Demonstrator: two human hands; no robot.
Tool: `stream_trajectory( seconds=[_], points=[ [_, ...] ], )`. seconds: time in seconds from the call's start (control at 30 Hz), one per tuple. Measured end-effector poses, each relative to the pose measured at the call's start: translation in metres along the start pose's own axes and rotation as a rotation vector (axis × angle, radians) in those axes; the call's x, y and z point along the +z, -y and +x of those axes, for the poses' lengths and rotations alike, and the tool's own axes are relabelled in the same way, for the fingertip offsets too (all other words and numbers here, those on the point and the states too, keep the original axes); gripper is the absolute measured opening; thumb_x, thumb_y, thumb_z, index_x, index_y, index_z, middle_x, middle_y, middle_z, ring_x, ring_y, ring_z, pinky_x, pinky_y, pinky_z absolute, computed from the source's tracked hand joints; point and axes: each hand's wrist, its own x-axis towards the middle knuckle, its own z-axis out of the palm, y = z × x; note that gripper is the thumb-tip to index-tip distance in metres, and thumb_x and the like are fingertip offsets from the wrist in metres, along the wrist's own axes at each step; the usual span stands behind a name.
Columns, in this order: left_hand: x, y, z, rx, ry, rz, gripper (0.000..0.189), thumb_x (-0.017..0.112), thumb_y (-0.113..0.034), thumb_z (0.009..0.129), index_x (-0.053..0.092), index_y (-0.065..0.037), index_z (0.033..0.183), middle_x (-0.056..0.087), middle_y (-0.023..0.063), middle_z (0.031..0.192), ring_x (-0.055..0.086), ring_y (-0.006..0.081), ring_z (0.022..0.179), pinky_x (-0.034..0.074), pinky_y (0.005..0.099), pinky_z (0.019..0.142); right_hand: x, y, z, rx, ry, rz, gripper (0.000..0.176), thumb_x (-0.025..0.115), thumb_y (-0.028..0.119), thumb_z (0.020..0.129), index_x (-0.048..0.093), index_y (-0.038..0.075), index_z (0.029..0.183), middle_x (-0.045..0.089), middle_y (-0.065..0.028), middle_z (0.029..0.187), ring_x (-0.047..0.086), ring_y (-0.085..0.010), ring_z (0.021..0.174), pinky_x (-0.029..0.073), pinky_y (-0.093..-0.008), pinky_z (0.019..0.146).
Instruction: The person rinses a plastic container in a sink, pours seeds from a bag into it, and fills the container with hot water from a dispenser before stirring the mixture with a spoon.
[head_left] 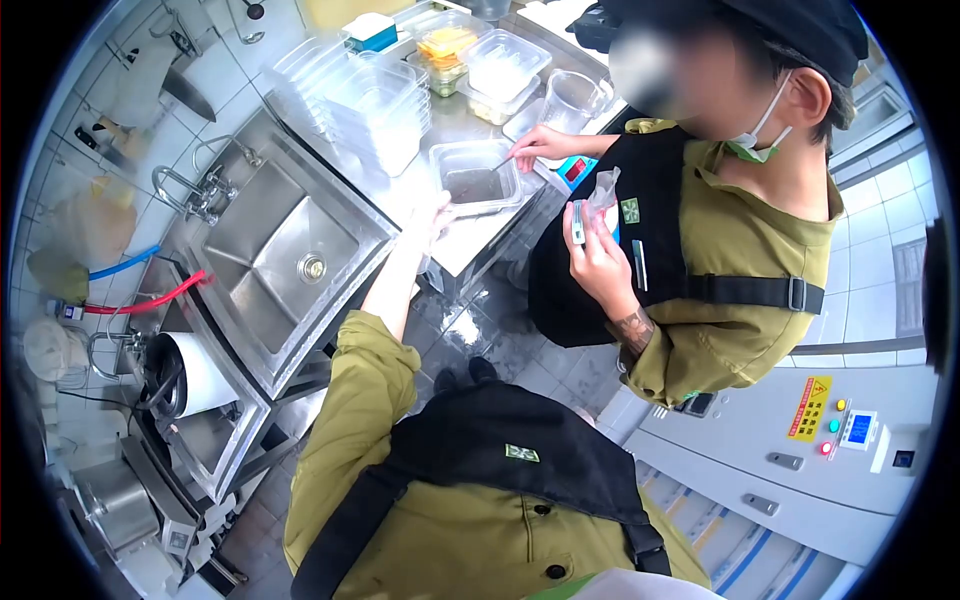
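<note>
My left hand [432,214] is at the near left corner of a clear plastic container [478,207], its fingers closed on the rim; glare washes out their detail. The container sits at the counter's front edge with a dark, thin layer inside. My right hand is out of view. Across from me, a co-worker's hand [543,146] holds a thin utensil [503,162] down into the same container. The co-worker's other hand [598,255] grips a small whitish packet or tube with clear film. Beside the container stands a blue scale [576,172] with a red display.
Stacked clear tubs [375,105] stand left of the container. Lidded food boxes [440,55] and a clear measuring jug [575,100] are behind it. A steel sink [275,250] lies to my left. The co-worker [740,210] stands close on the right. The tiled floor [465,320] looks wet.
</note>
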Motion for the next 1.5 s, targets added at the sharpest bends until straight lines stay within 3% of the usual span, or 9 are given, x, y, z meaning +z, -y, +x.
stream_trajectory(
  seconds=[0.2,0.33,0.47,0.6,0.83,1.13,1.23,1.33,1.5],
  points=[
    [0.003,0.001,-0.006,0.025,-0.055,-0.04,0.023,0.062,-0.019,0.078,0.055,0.001,0.088,0.054,0.0088,0.08,0.056,0.0183,0.074,0.052,0.0292,0.071,0.035,0.094,-0.005,-0.415,0.062,-0.27,0.017,0.045,0.014,0.084,0.054,0.003,0.092,0.056,-0.0059,0.087,0.054,-0.0161,0.078,0.044,-0.0256,0.066],
    [0.01,-0.002,-0.016,0.01,-0.078,-0.038,0.02,0.06,-0.016,0.079,0.056,0.003,0.085,0.056,0.0111,0.077,0.058,0.0191,0.069,0.053,0.0278,0.066,0.074,0.171,-0.024,-1.005,0.051,-0.663,0.017,0.044,0.013,0.085,0.054,0.003,0.094,0.056,-0.0061,0.089,0.054,-0.0163,0.08,0.044,-0.0254,0.068],
    [0.01,-0.003,-0.017,-0.016,-0.116,-0.028,0.018,0.059,-0.013,0.08,0.056,0.004,0.084,0.056,0.0134,0.076,0.059,0.0215,0.068,0.053,0.0289,0.065,0.114,0.231,-0.04,-1.607,-0.143,-1.169,0.018,0.044,0.012,0.085,0.054,0.002,0.096,0.056,-0.0063,0.091,0.054,-0.0164,0.083,0.044,-0.0252,0.069],
    [0.012,-0.001,-0.022,0.028,-0.109,-0.064,0.018,0.058,-0.011,0.08,0.054,0.006,0.086,0.055,0.0143,0.077,0.058,0.0227,0.072,0.054,0.0311,0.068,0.141,0.265,-0.047,-1.933,-0.474,-1.62,0.018,0.044,0.011,0.085,0.054,0.002,0.098,0.056,-0.0066,0.094,0.054,-0.0166,0.085,0.044,-0.025,0.071],
    [0.012,0.006,-0.019,0.017,-0.136,-0.101,0.019,0.058,-0.01,0.081,0.053,0.008,0.085,0.054,0.0152,0.078,0.058,0.0241,0.074,0.054,0.0333,0.071,0.161,0.287,-0.054,-2.111,-0.766,-1.897,0.02,0.044,0.01,0.086,0.054,0.001,0.101,0.056,-0.0069,0.098,0.054,-0.0169,0.09,0.044,-0.0246,0.073],
    [0.014,0.009,-0.016,0.057,-0.08,-0.144,0.034,0.058,-0.009,0.079,0.045,0.005,0.107,0.055,0.0188,0.096,0.058,0.0307,0.086,0.052,0.042,0.078,0.168,0.294,-0.062,-2.193,-0.92,-1.995,0.023,0.043,0.007,0.086,0.053,0.0,0.106,0.055,-0.0074,0.104,0.054,-0.0173,0.096,0.044,-0.0241,0.076],
    [0.011,0.007,-0.018,0.055,-0.067,-0.117,0.033,0.059,-0.01,0.078,0.046,0.003,0.105,0.055,0.0166,0.096,0.057,0.0296,0.087,0.052,0.0427,0.077,0.17,0.295,-0.063,-2.212,-0.955,-2.014,0.024,0.043,0.007,0.087,0.053,0.0,0.107,0.055,-0.0076,0.106,0.054,-0.0174,0.098,0.043,-0.0239,0.078],
    [0.002,0.009,-0.013,-0.072,-0.147,-0.085,0.031,0.06,-0.012,0.077,0.048,0.001,0.101,0.054,0.0157,0.097,0.057,0.0283,0.086,0.049,0.0455,0.081,0.172,0.296,-0.065,-2.227,-0.986,-2.027,0.025,0.043,0.006,0.087,0.053,-0.001,0.108,0.055,-0.0077,0.108,0.054,-0.0175,0.1,0.043,-0.0237,0.079],
    [-0.004,0.006,-0.009,-0.192,-0.146,-0.043,0.03,0.062,-0.019,0.076,0.051,-0.001,0.097,0.054,0.0133,0.093,0.057,0.0289,0.082,0.05,0.0431,0.073,0.176,0.299,-0.065,-2.242,-1.021,-2.051,0.026,0.043,0.005,0.087,0.053,-0.001,0.111,0.055,-0.008,0.111,0.054,-0.0177,0.103,0.043,-0.0234,0.08]
  ],
)
